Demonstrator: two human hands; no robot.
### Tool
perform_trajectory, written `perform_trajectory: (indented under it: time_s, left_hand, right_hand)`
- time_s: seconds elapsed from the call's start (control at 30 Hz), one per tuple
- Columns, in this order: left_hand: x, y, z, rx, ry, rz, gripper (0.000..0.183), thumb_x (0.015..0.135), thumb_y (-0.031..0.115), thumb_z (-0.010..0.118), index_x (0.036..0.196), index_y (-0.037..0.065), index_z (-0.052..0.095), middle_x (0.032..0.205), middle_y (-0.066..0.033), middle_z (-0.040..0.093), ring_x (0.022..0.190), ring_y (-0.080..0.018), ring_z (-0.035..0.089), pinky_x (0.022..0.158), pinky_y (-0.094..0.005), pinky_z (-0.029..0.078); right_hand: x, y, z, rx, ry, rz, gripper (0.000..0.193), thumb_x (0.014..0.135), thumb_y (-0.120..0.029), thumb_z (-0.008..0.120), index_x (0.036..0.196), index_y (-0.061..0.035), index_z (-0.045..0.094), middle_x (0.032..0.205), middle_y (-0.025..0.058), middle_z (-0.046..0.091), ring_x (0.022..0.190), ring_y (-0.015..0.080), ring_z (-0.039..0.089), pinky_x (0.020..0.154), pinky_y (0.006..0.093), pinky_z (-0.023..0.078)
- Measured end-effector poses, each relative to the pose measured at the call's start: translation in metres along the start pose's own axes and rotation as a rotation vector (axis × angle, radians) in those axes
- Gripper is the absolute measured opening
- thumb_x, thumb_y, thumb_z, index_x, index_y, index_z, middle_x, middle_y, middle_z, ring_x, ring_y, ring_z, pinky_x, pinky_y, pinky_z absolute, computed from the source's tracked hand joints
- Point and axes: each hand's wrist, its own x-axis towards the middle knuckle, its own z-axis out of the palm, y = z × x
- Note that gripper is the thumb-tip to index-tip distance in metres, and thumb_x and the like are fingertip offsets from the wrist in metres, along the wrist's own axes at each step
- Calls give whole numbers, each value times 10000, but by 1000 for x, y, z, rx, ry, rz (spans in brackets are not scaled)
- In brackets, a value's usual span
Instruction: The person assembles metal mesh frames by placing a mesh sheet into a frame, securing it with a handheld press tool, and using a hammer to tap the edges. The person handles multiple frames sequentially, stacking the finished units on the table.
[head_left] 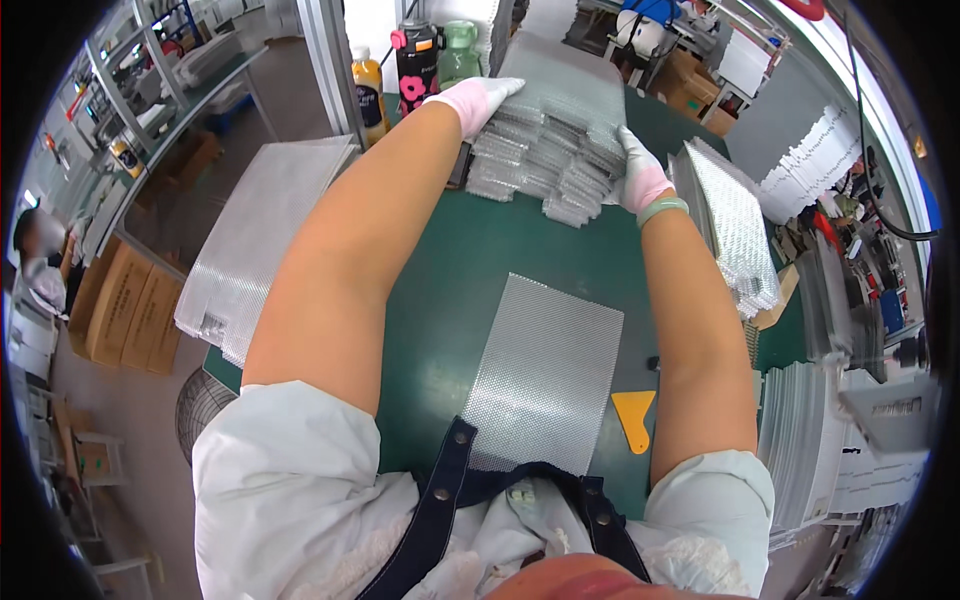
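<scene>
Both my hands wear white and pink gloves and reach to a tall, uneven stack of clear patterned plastic sheets (560, 90) at the far side of the green table. My left hand (484, 102) lies along the stack's left edge, fingers stretched over its top. Against the right side rests my right hand (641, 174), its fingers extended and pointing away from me. How firmly either hand presses is hard to see. Nearer to me, a single clear sheet with a fine dimpled pattern (545, 370) lies flat on the table. Beside its right edge is a yellow scraper (632, 418).
More clear sheets (265, 225) are piled at the left, and another pile (730, 215) stands at the right. A yellow-labelled bottle (370, 95), a black flask (417, 65) and a green jug (460, 55) stand behind my left hand. White sheets (800, 440) sit at the lower right.
</scene>
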Motion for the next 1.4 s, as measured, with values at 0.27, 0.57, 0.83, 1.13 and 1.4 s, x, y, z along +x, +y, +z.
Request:
perform_trajectory:
  time_s: [0.27,0.57,0.83,1.13,1.4]
  left_hand:
    - [-24,38,28,24,87,-162,640,918,442,590,1361,-13,509,1383,-146,545,1235,-263,509,1051,-379,370]
    - [-29,18,9,355,253,83,750,891,467,603,1386,-74,447,1353,-243,544,1277,-302,512,1069,-347,383]
    - [-25,46,10,364,310,169,857,889,594,526,1444,-42,378,1414,-253,486,1320,-329,477,1100,-339,356]
    - [-44,85,28,645,355,620,588,876,238,651,1398,29,478,1253,-184,634,1105,-271,631,992,-326,461]
    - [-44,94,0,-770,-16,604,571,876,58,632,1407,-27,441,1261,-122,598,1153,-175,556,993,-283,429]
  right_hand:
    - [-15,12,-8,136,-61,-89,611,933,-471,567,1400,-90,462,1424,113,473,1283,288,459,1090,483,352]
    - [-34,-16,19,-557,161,-356,778,935,-457,516,1515,-7,260,1555,192,309,1439,306,307,1155,362,277]
    - [-35,-46,15,-633,246,-718,650,931,-316,562,1458,15,375,1461,224,447,1372,320,417,1141,333,298]
    - [-34,-42,18,-435,191,-837,673,918,-319,615,1448,25,384,1457,232,446,1369,326,415,1135,348,302]
    - [-67,-58,21,-117,224,-865,557,964,-341,597,1372,27,500,1362,140,562,1273,212,496,1090,312,343]
